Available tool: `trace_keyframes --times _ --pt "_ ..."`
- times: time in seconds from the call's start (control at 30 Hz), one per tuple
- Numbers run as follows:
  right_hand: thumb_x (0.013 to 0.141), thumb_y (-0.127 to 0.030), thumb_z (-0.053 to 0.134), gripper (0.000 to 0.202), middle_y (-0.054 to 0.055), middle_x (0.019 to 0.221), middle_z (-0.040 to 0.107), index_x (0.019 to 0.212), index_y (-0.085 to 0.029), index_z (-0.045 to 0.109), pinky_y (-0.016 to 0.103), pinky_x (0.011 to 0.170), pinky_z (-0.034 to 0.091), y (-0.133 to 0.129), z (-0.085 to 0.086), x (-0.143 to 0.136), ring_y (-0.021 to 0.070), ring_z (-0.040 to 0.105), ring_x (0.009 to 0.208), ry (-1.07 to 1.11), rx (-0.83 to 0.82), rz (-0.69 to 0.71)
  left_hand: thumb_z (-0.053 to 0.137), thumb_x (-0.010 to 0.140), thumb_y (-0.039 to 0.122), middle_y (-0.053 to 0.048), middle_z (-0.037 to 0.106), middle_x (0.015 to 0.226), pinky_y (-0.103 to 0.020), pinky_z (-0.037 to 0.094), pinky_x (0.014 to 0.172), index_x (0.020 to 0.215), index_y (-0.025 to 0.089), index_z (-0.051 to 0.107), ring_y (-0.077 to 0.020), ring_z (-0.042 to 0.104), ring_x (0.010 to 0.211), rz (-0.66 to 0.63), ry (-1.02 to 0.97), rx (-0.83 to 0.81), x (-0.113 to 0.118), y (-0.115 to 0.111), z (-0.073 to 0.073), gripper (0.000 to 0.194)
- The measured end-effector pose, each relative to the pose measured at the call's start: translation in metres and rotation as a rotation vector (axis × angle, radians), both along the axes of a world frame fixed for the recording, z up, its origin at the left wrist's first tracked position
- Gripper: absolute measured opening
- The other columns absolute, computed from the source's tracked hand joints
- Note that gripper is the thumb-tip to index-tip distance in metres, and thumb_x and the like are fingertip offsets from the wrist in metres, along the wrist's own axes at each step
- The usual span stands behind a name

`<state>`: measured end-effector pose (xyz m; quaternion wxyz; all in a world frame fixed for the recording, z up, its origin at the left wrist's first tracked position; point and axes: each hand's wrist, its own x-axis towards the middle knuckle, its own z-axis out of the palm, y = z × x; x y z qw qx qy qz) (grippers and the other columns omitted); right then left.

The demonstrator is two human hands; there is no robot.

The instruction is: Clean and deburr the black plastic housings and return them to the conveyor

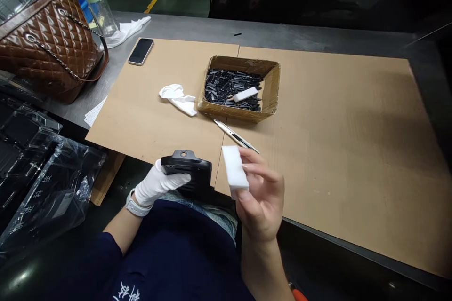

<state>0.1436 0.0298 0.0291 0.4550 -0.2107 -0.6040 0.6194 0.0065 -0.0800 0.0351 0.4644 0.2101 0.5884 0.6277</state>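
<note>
My left hand [158,183], in a white glove, grips a black plastic device housing [189,170] at the near edge of the table, close to my lap. My bare right hand [261,193] holds a white rectangular sponge block [235,171] upright between thumb and fingers, just right of the housing and not touching it. Behind them a cardboard box [271,89] holds several small black parts and another white block [245,94].
Brown cardboard sheets [335,141] cover the metal table. A utility knife [235,136] lies in front of the box, a crumpled white glove [178,98] to its left. Farther left lie a phone [141,51], a brown quilted handbag [49,44] and a bottle [99,4]. Bagged black trays [42,183] lie at my left.
</note>
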Motion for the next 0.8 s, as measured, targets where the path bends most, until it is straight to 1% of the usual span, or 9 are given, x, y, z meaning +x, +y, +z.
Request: trace_keyframes --times 0.13,0.27,0.33,0.43,0.5,0.53,0.57,0.7,0.8 --pt "0.073 -0.024 0.062 0.023 0.004 0.115 0.056 0.095 -0.031 0.061 0.05 0.095 0.04 -0.003 0.004 -0.003 0.0254 0.052 0.112 -0.065 0.102 0.004 0.07 0.074 0.029 -0.003 0.071 0.106 -0.03 0.046 0.095 0.099 0.021 0.071 -0.0206 0.064 0.101 -0.076 0.144 -0.038 0.0 0.003 0.009 0.026" --pt "0.074 -0.024 0.062 0.022 0.005 0.115 0.055 0.095 -0.03 0.062 0.05 0.096 0.04 0.0 -0.002 -0.005 0.0256 0.051 0.113 -0.133 0.128 0.011 0.065 0.078 0.031 -0.004 0.072 0.102 -0.028 0.048 0.091 0.099 0.022 0.072 -0.0211 0.066 0.097 -0.119 0.343 -0.121 0.002 0.005 0.016 0.024" --pt "0.074 -0.022 0.062 0.024 0.005 0.116 0.055 0.096 -0.031 0.063 0.048 0.094 0.041 0.003 -0.009 -0.006 0.0247 0.051 0.113 -0.138 0.112 0.022 0.063 0.079 0.032 -0.005 0.072 0.102 -0.028 0.047 0.091 0.098 0.022 0.072 -0.0218 0.066 0.096 -0.14 0.407 -0.136 0.003 0.005 0.016 0.023" --pt "0.076 -0.022 0.062 0.023 0.005 0.116 0.055 0.097 -0.03 0.061 0.046 0.093 0.043 0.003 -0.018 -0.01 0.0235 0.052 0.114 -0.111 0.046 0.041 0.064 0.079 0.031 -0.005 0.072 0.099 -0.028 0.046 0.091 0.097 0.023 0.073 -0.0223 0.066 0.094 -0.129 0.419 -0.145 0.003 0.005 0.015 0.022" --pt "0.076 -0.023 0.062 0.023 0.005 0.114 0.056 0.097 -0.029 0.059 0.046 0.092 0.044 0.0 -0.02 -0.013 0.0231 0.053 0.112 -0.103 0.01 0.011 0.064 0.079 0.032 -0.005 0.073 0.095 -0.028 0.046 0.089 0.094 0.024 0.073 -0.022 0.066 0.09 -0.118 0.433 -0.172 0.002 0.005 0.014 0.02" --pt "0.075 -0.023 0.063 0.023 0.005 0.112 0.056 0.096 -0.029 0.059 0.046 0.092 0.044 -0.002 -0.02 -0.015 0.0231 0.054 0.111 -0.11 0.019 -0.015 0.062 0.08 0.033 -0.004 0.073 0.092 -0.027 0.047 0.086 0.093 0.024 0.073 -0.0215 0.066 0.087 -0.118 0.451 -0.188 0.002 0.006 0.013 0.019" --pt "0.074 -0.022 0.065 0.024 0.005 0.112 0.056 0.096 -0.029 0.058 0.046 0.091 0.044 -0.004 -0.019 -0.016 0.0232 0.054 0.11 -0.125 0.056 -0.034 0.061 0.081 0.033 -0.003 0.073 0.091 -0.027 0.047 0.084 0.094 0.025 0.073 -0.0209 0.066 0.085 -0.123 0.47 -0.201 0.001 0.006 0.013 0.02" --pt "0.071 -0.02 0.068 0.022 0.006 0.112 0.055 0.091 -0.029 0.062 0.044 0.086 0.046 -0.007 -0.013 -0.023 0.0235 0.054 0.104 -0.211 0.328 -0.029 0.059 0.081 0.033 -0.002 0.072 0.093 -0.027 0.047 0.082 0.097 0.026 0.071 -0.0196 0.065 0.082 -0.134 0.535 -0.208 0.001 0.009 0.007 0.02" --pt "0.074 -0.018 0.065 0.017 0.006 0.106 0.055 0.087 -0.028 0.064 0.041 0.081 0.047 -0.003 -0.009 -0.028 0.022 0.055 0.099 -0.248 0.409 -0.086 0.057 0.082 0.032 -0.003 0.072 0.089 -0.029 0.046 0.082 0.091 0.024 0.072 -0.0191 0.063 0.078 -0.118 0.561 -0.245 0.002 0.01 0.0 0.019"
